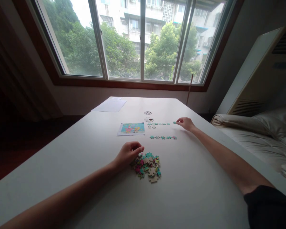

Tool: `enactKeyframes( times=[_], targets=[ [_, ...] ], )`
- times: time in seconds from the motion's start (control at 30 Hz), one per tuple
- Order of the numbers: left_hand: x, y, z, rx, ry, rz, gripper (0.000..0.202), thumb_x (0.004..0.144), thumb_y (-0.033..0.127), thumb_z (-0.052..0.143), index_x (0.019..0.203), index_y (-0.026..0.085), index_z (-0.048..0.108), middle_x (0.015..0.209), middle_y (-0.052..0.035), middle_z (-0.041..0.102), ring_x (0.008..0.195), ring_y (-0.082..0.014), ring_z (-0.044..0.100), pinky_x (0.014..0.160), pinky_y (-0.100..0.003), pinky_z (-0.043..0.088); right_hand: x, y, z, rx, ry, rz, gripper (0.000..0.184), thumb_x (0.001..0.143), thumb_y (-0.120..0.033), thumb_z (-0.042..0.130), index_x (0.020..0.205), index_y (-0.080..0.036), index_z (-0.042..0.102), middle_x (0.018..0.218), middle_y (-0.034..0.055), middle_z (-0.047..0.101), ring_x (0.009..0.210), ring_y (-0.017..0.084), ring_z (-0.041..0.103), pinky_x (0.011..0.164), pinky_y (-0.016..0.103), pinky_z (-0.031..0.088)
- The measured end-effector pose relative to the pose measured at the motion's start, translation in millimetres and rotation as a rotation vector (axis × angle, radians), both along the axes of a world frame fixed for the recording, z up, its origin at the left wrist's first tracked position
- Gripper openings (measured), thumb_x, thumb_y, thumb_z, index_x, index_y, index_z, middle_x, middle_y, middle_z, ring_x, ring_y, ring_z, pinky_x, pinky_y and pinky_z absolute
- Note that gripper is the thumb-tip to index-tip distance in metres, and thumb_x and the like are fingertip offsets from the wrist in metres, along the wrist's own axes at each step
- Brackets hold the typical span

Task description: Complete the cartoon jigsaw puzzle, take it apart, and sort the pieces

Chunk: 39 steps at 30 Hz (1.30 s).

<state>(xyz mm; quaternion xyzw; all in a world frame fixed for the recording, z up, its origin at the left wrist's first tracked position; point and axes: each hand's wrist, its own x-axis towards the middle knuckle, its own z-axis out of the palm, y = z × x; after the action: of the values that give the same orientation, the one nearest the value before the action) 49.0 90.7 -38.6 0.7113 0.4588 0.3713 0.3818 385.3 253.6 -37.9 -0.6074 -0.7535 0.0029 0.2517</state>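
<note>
My right hand (186,123) reaches to the far right of the table, its fingertips pinched on a small teal puzzle piece (174,122). That piece is at the right end of an upper row of teal pieces (160,124), with a gap between. My left hand (128,155) is curled at the left edge of a heap of mixed puzzle pieces (152,171). Its thumb and fingers are closed together, and what they hold, if anything, is hidden. Between the rows and the heap lies a lower row of patterned pieces (163,137).
A colourful cartoon picture sheet (131,129) lies left of the rows. Two round flat items, one a disc (149,120), are behind it. White papers (109,105) rest at the far left of the white table (85,152). A padded sofa (255,130) stands at right.
</note>
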Motion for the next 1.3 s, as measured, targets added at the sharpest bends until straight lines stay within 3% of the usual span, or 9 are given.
enactKeyframes(
  times=[0.43,0.63,0.77,0.9,1.0,1.1,1.2,1.3],
  targets=[
    [1.3,1.9,-3.0,0.006,0.006,0.012,0.028,0.072,0.037,0.052,0.062,0.011,0.057,0.05,0.0047,0.041,0.047,-0.0068,0.033,0.045,-0.018,0.027,-10.0,22.9,-17.7,-0.152,0.009,-0.081,0.02,0.069,-0.032,0.061,0.081,-0.018,0.069,0.075,0.004,0.067,0.064,0.012,0.058,0.057,0.02,0.04],
    [1.2,2.5,-4.3,0.008,0.007,0.016,0.028,0.072,0.037,0.052,0.062,0.011,0.057,0.051,0.0044,0.042,0.048,-0.0072,0.035,0.045,-0.018,0.028,-13.3,15.8,-10.4,-0.133,0.005,-0.065,0.015,0.066,-0.028,0.063,0.074,-0.017,0.069,0.07,0.0036,0.066,0.06,0.012,0.057,0.055,0.02,0.04],
    [1.0,3.1,-5.2,0.011,0.005,0.017,0.028,0.072,0.038,0.052,0.062,0.012,0.058,0.05,0.0044,0.042,0.048,-0.0074,0.035,0.045,-0.018,0.028,-32.5,-5.2,-0.4,-0.042,0.011,-0.007,0.018,0.072,-0.028,0.056,0.077,-0.015,0.067,0.072,0.0057,0.065,0.064,0.014,0.057,0.06,0.024,0.041],
    [1.6,3.6,-5.3,0.009,0.009,0.012,0.028,0.072,0.037,0.052,0.061,0.011,0.057,0.049,0.0053,0.04,0.047,-0.0069,0.033,0.044,-0.018,0.027,-67.8,-51.4,6.4,0.017,0.027,0.201,0.015,0.076,-0.027,0.053,0.079,-0.018,0.064,0.074,0.0015,0.063,0.066,0.01,0.056,0.066,0.021,0.042],
    [1.6,3.5,-6.1,0.005,0.005,0.008,0.028,0.072,0.037,0.053,0.062,0.011,0.058,0.049,0.0053,0.04,0.047,-0.0069,0.033,0.045,-0.018,0.027,-94.4,-99.8,8.6,0.05,0.102,0.61,0.015,0.078,-0.025,0.052,0.079,-0.016,0.063,0.073,0.0033,0.061,0.063,0.009,0.054,0.061,0.021,0.043],
    [1.3,2.7,-7.1,0.013,-0.004,0.007,0.027,0.072,0.037,0.053,0.062,0.011,0.058,0.049,0.005,0.041,0.047,-0.0071,0.034,0.045,-0.018,0.027,-112.4,-145.0,10.6,-0.001,0.072,0.85,0.017,0.08,-0.028,0.052,0.079,-0.016,0.063,0.073,0.0039,0.06,0.065,0.009,0.053,0.062,0.021,0.042],
    [1.2,1.0,-6.6,0.019,-0.021,0.009,0.028,0.072,0.037,0.054,0.061,0.011,0.057,0.05,0.0047,0.042,0.048,-0.0072,0.035,0.045,-0.018,0.028,-119.8,-173.3,13.1,-0.006,0.012,0.976,0.021,0.077,-0.035,0.055,0.073,-0.016,0.062,0.066,0.0025,0.058,0.062,0.01,0.051,0.066,0.024,0.04],
    [1.9,-1.3,-3.8,0.017,-0.024,0.015,0.028,0.071,0.037,0.054,0.061,0.011,0.056,0.05,0.0046,0.042,0.048,-0.0073,0.035,0.045,-0.019,0.028,-120.4,-183.7,14.9,-0.006,-0.063,1.033,0.024,0.074,-0.041,0.057,0.073,-0.017,0.062,0.065,0.0018,0.058,0.062,0.011,0.049,0.068,0.026,0.038]
  ],
)
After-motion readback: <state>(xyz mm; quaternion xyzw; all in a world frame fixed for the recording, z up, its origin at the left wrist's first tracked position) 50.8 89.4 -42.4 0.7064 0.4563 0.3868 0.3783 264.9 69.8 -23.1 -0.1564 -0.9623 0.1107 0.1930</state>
